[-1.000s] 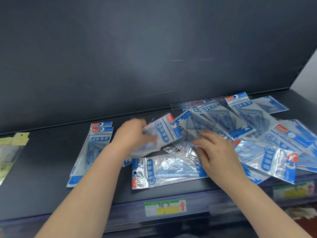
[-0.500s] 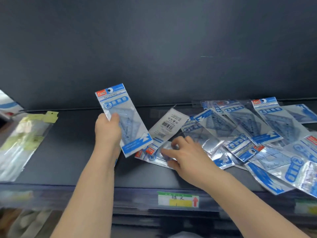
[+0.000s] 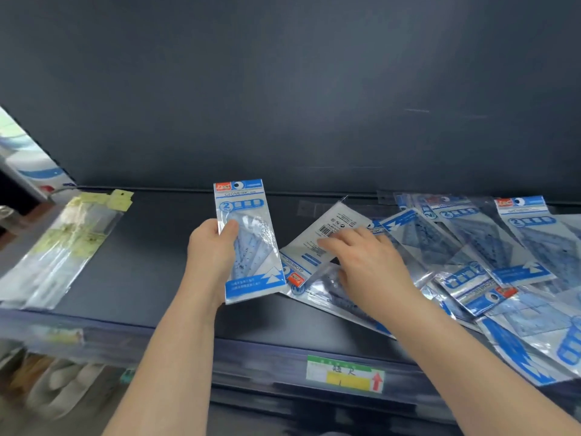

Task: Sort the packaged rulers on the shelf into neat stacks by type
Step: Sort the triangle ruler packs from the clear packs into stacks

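Bare shelf (image 3: 151, 262) between yellow packets (image 3: 63, 247) left and scattered blue ruler packs (image 3: 518, 247) right.

Two hands are in view, the left hand (image 3: 210, 253) and the right hand (image 3: 367, 262). The left hand grips one blue geometric ruler packet (image 3: 248, 240), face out; whether more sit behind it cannot be told. On the single shelf (image 3: 141, 262), the heap of blue ruler packets (image 3: 471, 247) shows at least seven separate ones, overlapping too much for an exact count. One of these, the face-down packet (image 3: 330, 228), shows a white back with a single barcode; the others show blue fronts. At the left end lie yellow-green packets (image 3: 69, 240), at least two, overlapping. One price label (image 3: 345, 372) is on the shelf edge, bearing one red arrow.
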